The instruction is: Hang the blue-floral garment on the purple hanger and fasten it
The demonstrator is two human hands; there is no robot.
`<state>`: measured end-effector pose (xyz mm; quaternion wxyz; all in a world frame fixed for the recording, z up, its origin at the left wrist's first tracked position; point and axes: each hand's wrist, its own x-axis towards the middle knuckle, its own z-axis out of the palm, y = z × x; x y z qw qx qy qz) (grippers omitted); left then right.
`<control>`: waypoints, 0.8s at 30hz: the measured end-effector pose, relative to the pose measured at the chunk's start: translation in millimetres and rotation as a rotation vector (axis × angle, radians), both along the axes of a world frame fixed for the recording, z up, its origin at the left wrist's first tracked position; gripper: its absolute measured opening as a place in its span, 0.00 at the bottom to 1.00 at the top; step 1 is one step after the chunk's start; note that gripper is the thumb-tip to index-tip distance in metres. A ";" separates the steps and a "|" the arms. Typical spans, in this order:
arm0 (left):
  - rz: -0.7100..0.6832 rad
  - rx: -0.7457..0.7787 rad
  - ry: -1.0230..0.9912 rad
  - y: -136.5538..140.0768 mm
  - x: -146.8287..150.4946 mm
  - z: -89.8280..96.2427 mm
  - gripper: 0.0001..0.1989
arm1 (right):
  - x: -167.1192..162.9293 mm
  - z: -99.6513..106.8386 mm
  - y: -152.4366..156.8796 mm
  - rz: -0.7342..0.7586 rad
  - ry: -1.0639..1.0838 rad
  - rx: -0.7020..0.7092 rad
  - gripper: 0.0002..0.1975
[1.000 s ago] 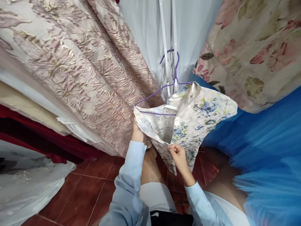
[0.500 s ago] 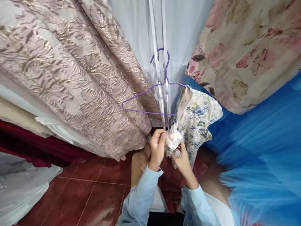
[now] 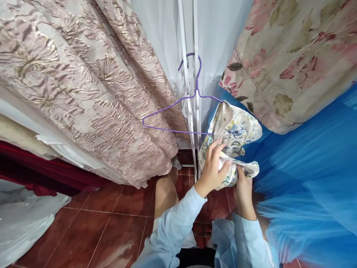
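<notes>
— Can you read some text or number on the floral garment (image 3: 242, 130)?
— No, I see flowers in its print, but no letter that I can read.
— And on the purple hanger (image 3: 197, 88), is there a brand?
— I can read none there.
— Maybe a label on the pink brocade cloth (image 3: 83, 78), or a sign elsewhere?
— Also there, nothing readable.

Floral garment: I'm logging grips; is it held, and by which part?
The right hand pinches the floral garment by its loose, folded flap; the left hand touches that flap, its grip unclear.
</notes>
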<state>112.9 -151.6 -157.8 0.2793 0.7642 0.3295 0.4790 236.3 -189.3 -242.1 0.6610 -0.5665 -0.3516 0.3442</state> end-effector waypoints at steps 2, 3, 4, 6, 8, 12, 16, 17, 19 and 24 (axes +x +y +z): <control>0.030 0.010 0.021 11.4 8.0 -4.3 0.29 | 2.2 -2.3 -2.3 -0.072 0.118 -0.063 0.28; 0.013 0.016 0.024 16.7 12.7 -6.2 0.31 | 0.5 -3.8 -4.8 -0.062 0.148 -0.089 0.31; -0.011 0.016 0.020 21.4 17.8 -7.8 0.32 | -2.3 -5.5 -7.8 -0.029 0.169 -0.116 0.33; -0.080 0.007 0.022 29.3 27.4 -9.5 0.33 | -9.1 -8.1 -13.9 0.058 0.154 -0.163 0.35; -0.216 -0.022 0.091 36.1 34.3 -9.6 0.30 | -14.3 -7.5 -19.0 0.160 0.100 -0.197 0.35; -0.568 -0.245 0.335 47.8 38.6 -13.7 0.17 | -13.3 5.8 -24.9 0.362 -0.013 -0.239 0.28; -0.718 -0.562 0.347 57.0 38.2 -37.0 0.15 | -6.6 17.0 -28.6 0.425 -0.149 -0.267 0.23; -0.727 -0.623 0.332 58.9 37.0 -45.3 0.15 | -5.1 17.2 -29.2 0.420 -0.167 -0.269 0.22; -0.704 -0.705 0.346 62.0 31.1 -61.7 0.19 | -1.0 15.1 -30.0 0.394 -0.170 -0.259 0.21; -0.589 -0.744 0.293 59.7 -13.0 -84.1 0.27 | 19.9 14.8 -31.7 0.303 0.069 -0.211 0.17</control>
